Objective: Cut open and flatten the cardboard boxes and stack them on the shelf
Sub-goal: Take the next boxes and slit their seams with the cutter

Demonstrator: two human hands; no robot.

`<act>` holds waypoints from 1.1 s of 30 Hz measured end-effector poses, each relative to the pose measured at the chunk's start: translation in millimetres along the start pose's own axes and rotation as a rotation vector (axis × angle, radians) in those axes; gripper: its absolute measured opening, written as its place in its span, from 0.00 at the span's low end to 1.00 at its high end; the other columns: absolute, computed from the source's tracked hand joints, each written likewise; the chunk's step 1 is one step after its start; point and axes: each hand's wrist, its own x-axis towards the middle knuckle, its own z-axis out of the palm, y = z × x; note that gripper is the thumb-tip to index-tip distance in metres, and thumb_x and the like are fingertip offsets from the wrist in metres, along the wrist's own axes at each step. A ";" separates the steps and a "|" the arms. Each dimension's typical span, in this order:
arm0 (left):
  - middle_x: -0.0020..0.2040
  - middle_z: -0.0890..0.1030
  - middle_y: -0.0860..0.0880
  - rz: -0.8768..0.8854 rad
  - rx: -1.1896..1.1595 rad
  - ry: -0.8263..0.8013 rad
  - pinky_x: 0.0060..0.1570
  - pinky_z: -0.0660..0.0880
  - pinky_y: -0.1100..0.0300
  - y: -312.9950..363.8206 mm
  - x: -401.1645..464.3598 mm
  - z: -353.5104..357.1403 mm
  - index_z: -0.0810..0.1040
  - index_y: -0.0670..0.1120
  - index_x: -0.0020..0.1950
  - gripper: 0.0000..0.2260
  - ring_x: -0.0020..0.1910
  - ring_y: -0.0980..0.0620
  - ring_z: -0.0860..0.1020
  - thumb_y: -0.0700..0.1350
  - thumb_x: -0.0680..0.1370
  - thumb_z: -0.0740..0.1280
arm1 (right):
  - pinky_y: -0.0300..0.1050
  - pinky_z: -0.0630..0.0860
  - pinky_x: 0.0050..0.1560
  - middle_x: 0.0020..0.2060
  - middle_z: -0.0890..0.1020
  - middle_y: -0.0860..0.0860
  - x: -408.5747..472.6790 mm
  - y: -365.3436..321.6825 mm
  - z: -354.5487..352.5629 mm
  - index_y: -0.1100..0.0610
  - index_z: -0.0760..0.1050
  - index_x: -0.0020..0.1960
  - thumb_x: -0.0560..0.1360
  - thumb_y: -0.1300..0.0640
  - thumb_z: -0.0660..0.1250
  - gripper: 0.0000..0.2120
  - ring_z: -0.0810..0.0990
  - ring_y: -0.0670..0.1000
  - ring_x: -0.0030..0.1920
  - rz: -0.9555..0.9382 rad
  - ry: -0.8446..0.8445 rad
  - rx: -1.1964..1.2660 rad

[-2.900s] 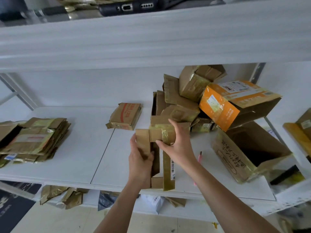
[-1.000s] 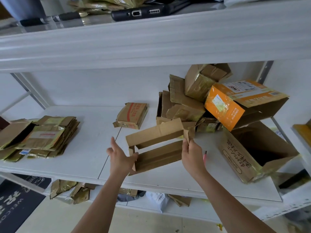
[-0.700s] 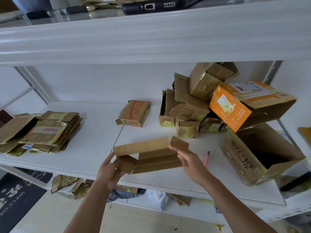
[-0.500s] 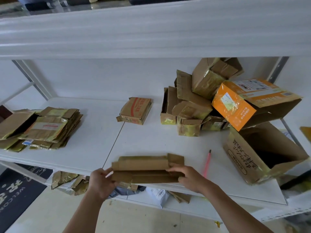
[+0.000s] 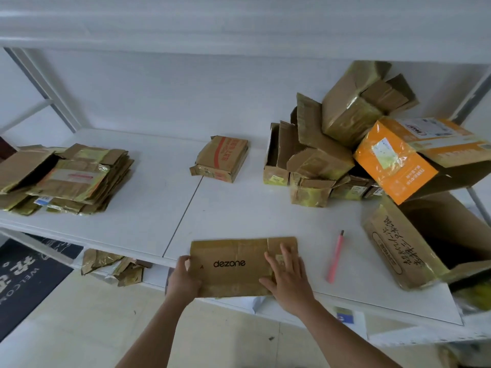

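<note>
A flattened brown box (image 5: 233, 264) printed "dezone" lies at the front edge of the white shelf (image 5: 159, 208). My left hand (image 5: 184, 278) grips its left edge, thumb on top. My right hand (image 5: 288, 272) presses flat on its right part with straight, spread fingers. A stack of flattened boxes (image 5: 66, 179) sits at the shelf's left end. A pile of uncut boxes (image 5: 332, 144) stands at the right, with an orange box (image 5: 398, 158) leaning on it.
A pink cutter (image 5: 335, 257) lies on the shelf just right of my right hand. A large open box (image 5: 414, 243) lies on its side at the right. A small box with red print (image 5: 223, 158) sits mid-shelf. Cardboard scraps (image 5: 111, 266) lie on the lower shelf.
The box went from held open in the air to collapsed and pressed flat at the shelf's front edge. My right hand moved from gripping its end to pressing on top.
</note>
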 end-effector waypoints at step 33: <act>0.52 0.83 0.44 -0.230 -0.838 0.023 0.48 0.77 0.51 -45.7 -11.2 -86.8 0.78 0.40 0.60 0.09 0.48 0.45 0.80 0.38 0.79 0.67 | 0.61 0.56 0.76 0.79 0.45 0.61 10.7 -126.0 -23.7 0.57 0.51 0.79 0.72 0.46 0.74 0.46 0.46 0.62 0.78 0.198 0.436 0.633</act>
